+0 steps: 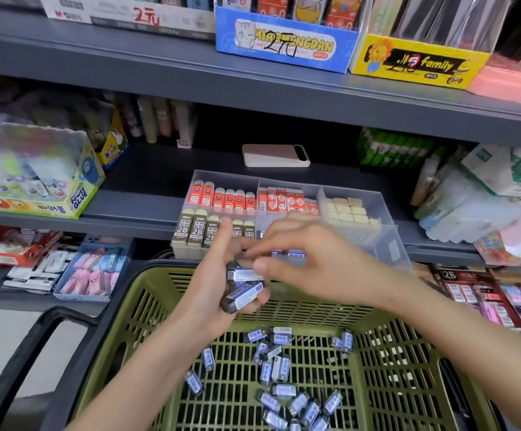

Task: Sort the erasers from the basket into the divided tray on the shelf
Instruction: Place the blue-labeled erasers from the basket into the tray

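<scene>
Above the basket [408, 368], I logged left grip [212, 275] cupping several sleeved erasers [246, 294], right grip [309, 256] pinching the top eraser [244, 274]; judged light, stiff, slick-sleeved, best pinched across long sides.

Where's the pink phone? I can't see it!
In the head view, the pink phone lies flat near the middle of the dark shelf, just behind the clear divided tray and left of the green packs.
</scene>
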`<state>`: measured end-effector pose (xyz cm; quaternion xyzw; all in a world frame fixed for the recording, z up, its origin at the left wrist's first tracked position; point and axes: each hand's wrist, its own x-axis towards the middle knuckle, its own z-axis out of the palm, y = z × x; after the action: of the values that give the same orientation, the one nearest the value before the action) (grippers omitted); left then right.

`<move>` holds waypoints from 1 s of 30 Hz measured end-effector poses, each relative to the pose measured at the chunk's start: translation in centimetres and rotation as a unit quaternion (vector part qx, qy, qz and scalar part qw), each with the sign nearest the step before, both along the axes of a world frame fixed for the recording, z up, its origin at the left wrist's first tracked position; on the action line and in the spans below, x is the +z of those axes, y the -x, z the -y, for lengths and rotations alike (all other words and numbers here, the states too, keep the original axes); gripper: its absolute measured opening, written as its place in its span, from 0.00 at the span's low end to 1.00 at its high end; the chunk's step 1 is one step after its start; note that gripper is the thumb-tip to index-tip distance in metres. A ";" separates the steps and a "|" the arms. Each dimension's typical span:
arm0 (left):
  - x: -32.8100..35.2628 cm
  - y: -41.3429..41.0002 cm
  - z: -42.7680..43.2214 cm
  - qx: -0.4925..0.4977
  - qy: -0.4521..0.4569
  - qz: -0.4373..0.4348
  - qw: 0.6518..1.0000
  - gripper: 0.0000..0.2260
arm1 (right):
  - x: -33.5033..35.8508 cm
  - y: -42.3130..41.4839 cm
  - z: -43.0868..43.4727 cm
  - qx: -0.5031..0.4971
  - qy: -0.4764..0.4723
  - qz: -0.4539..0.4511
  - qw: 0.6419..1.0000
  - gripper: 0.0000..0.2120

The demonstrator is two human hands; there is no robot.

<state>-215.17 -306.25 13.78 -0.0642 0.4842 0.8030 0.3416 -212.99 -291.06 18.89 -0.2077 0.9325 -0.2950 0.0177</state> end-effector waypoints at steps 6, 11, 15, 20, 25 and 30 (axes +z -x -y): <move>0.5 -0.2 -1.1 -0.019 0.022 0.040 0.999 0.29 | -0.1 -0.8 0.2 -0.025 0.009 0.061 0.998 0.04; 0.4 -0.1 -1.1 -0.039 -0.001 0.092 0.995 0.26 | 0.2 -0.1 -1.9 -0.118 0.133 0.089 0.980 0.04; 0.3 0.1 -0.4 -0.057 -0.049 0.154 0.985 0.19 | -0.3 2.4 -5.5 -0.238 -0.099 -0.036 0.966 0.09; 0.0 0.5 0.7 -0.040 -0.069 0.121 0.989 0.18 | -3.3 3.9 -5.6 -0.171 -0.381 -0.088 0.904 0.11; -0.4 1.1 1.7 -0.025 -0.067 0.082 0.994 0.18 | -4.3 4.4 -4.9 -0.133 -0.470 -0.118 0.865 0.09; -0.7 1.2 2.0 -0.023 -0.073 0.078 0.994 0.17 | -4.4 4.8 -4.4 -0.161 -0.457 -0.118 0.867 0.06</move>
<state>-216.41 -308.28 13.11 -0.0902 0.3980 0.8205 0.4003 -217.82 -286.65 14.46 -0.0568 0.9785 0.1925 -0.0468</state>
